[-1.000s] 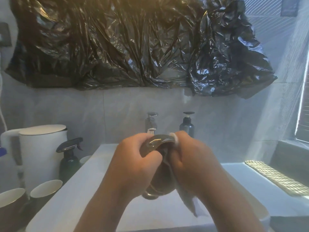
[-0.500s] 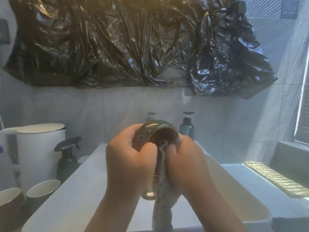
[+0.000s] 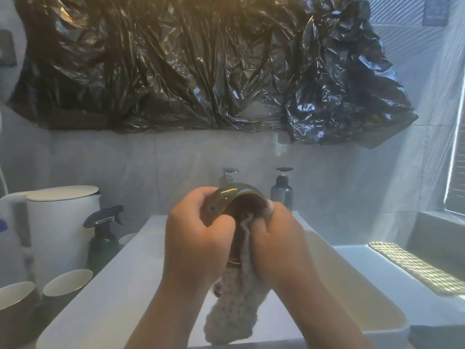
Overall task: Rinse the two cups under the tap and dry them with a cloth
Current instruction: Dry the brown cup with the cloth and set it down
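The cup is gripped by the left hand, fingers curled. The cloth is pinched by the right hand.

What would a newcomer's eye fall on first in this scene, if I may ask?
First, the two hands at centre above the white sink: the left hand grips a glossy dark cup tipped on its side, and the right hand holds a grey cloth pushed into its mouth, the rest hanging down. Then the crumpled black plastic sheet covering the wall above.
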A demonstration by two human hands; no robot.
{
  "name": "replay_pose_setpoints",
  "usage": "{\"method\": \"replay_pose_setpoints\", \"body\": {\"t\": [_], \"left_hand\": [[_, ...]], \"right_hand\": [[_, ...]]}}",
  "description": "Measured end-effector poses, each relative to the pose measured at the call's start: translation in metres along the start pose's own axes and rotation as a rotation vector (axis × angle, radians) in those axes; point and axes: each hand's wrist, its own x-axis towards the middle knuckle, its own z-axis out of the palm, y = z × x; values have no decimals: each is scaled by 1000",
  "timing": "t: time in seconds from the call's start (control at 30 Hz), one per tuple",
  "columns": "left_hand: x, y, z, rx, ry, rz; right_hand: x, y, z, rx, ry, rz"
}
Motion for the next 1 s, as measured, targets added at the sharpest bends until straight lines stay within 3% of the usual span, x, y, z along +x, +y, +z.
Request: {"method": "replay_pose_setpoints", "body": {"t": [0.1, 0.2, 0.33, 0.47, 0.53, 0.7, 0.77, 0.87, 1.0], "left_hand": [[7, -6, -4, 12, -260, -97], [9, -13, -6, 5, -323, -159], [7, -18, -5, -14, -176, -98], [-1, -13, 5, -93, 67, -58], [-1, -14, 5, -130, 107, -87], [12, -23, -6, -98, -262, -213], [11, -22, -7, -68, -303, -195], [7, -20, -3, -84, -169, -151], [3, -17, 6, -235, 57, -154]], "right_hand": [[1, 2, -9, -165, -32, -51], [-3, -2, -15, -287, -64, -193], [-4, -2, -10, -225, -43, -227], [-4, 2, 11, 72, 36, -7], [-5, 3, 17, 131, 22, 74], [-2, 3, -1, -85, -76, -98], [-3, 2, -6, -195, -116, -163], [-3, 3, -2, -161, -42, -166], [-3, 5, 15, 66, 32, 26]]}}
